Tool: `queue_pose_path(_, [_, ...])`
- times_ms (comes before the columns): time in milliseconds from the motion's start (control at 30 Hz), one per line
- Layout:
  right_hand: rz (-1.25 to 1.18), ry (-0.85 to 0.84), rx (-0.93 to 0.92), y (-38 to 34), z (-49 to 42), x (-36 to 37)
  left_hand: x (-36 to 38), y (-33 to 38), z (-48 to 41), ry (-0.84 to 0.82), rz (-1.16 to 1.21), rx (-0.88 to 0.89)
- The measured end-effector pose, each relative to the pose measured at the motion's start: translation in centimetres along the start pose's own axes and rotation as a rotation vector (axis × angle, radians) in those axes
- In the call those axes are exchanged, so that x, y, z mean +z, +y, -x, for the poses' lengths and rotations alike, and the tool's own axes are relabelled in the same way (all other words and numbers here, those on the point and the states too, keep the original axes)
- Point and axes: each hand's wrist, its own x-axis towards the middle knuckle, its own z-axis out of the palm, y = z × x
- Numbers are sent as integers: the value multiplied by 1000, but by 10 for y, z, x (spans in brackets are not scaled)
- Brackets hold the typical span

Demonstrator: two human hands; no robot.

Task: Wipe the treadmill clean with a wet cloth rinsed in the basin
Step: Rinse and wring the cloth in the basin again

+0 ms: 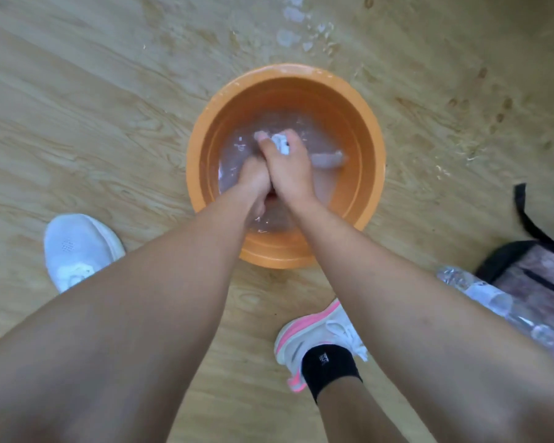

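Nearest, 2 white shoes stand on the wooden floor [109, 91]: the right shoe [314, 334], pink-soled with a black sock, and the left shoe [77, 247] out to the left. At the right edge a clear plastic bottle [490, 298] lies against a black-trimmed bag [544, 266].

Farther on, the orange basin [196, 161] holds cloudy water. Both hands are in it, touching side by side. The right hand [290, 169] is curled round the white cloth [280, 143], which bunches out between its fingers. The left hand [253, 180] is curled too; whether it grips the cloth cannot be told.

Beyond the basin, water splashes [293, 25] lie on the floor.
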Motion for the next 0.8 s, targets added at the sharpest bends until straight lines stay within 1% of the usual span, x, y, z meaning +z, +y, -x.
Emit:
queue_pose_path(33, [39,-28,-16,-3,-2,0,-2,-1,4,-31,108,-76])
queue_pose_path(100, [126,-51,-31,-8,-7,1,-3,-4,14,-9,260,-136])
queue_pose_path(167, [154,-77,18,-11,-13,3,-2,-4,28,71,384,-135])
queue_pose_path(233, [154,-112,73,-14,-17,7,0,-2,41,136,455,-56])
queue_pose_path(300, [101,-88,148,-16,-26,2,0,-1,50,158,391,59])
queue_pose_path(333, [98,-62,185,-20,-29,-8,-1,-1,53,148,313,137])
queue_pose_path(400, [167,-1,214,-26,-37,-28,-4,-5,54,145,161,278])
queue_pose_path(500, [314,27,178,-16,-40,-41,-15,0,43,307,27,380])
queue_pose_path(567, [333,69,133,-3,-29,-38,-18,9,26,362,-86,325])
queue_pose_path(600, [314,109,129,5,-22,-35,-17,12,18,342,-176,265])
queue_pose_path(667, [234,136,158,18,-12,-29,-9,15,4,232,-305,168])
queue_pose_path(733, [51,84,167,25,-2,-20,-3,15,-3,129,-411,114])
queue_pose_path(800, [-111,-18,183,21,7,-16,-3,15,-7,26,-389,83])
